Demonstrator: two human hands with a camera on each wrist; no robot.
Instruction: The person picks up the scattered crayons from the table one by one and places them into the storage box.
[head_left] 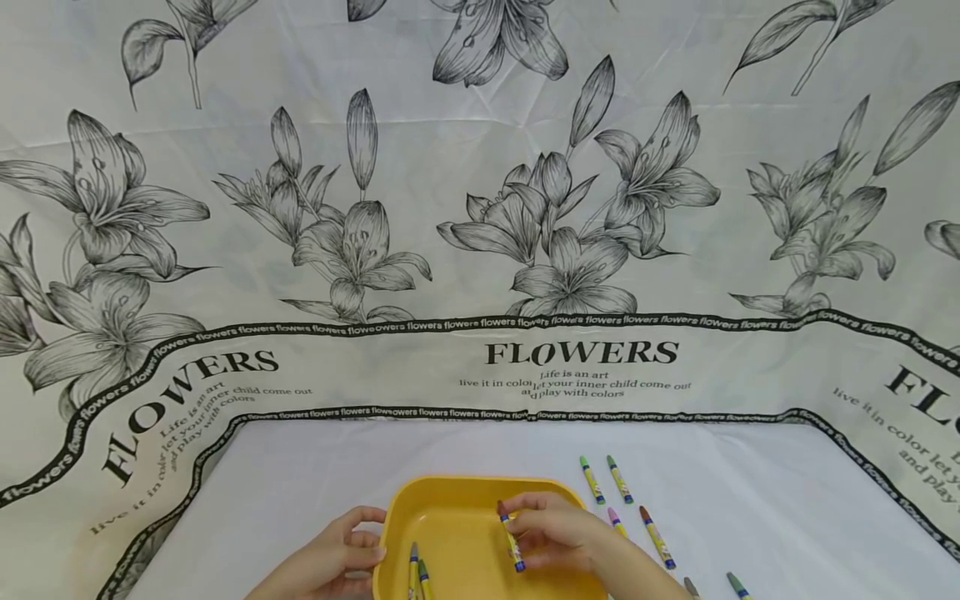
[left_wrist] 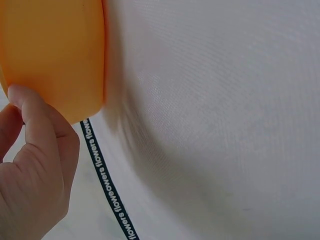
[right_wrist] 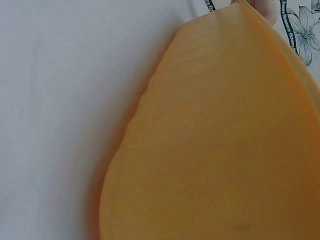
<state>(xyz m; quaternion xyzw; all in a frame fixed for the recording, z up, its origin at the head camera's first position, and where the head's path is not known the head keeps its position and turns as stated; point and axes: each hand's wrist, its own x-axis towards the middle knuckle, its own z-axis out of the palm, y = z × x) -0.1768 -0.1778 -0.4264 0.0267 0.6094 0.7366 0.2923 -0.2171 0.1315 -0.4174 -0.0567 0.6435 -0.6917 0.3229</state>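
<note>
A yellow plastic tray point(head_left: 450, 500) sits on the white cloth at the bottom centre of the head view. My left hand point(head_left: 341, 554) grips the tray's left rim; the left wrist view shows a fingertip pressed against the tray's outer wall point(left_wrist: 55, 55). Over the tray's right half, my right hand point(head_left: 551, 529) pinches a crayon point(head_left: 512, 546) with a blue tip and yellow wrapper. Two crayons point(head_left: 417, 575) lie inside the tray near its front. The right wrist view is filled by the tray's yellow surface point(right_wrist: 225, 150).
Several loose crayons point(head_left: 618, 479) lie on the white cloth point(head_left: 750, 500) to the right of the tray. A flower-printed sheet point(head_left: 480, 208) with the word FLOWERS rises behind and curves round both sides of the work surface.
</note>
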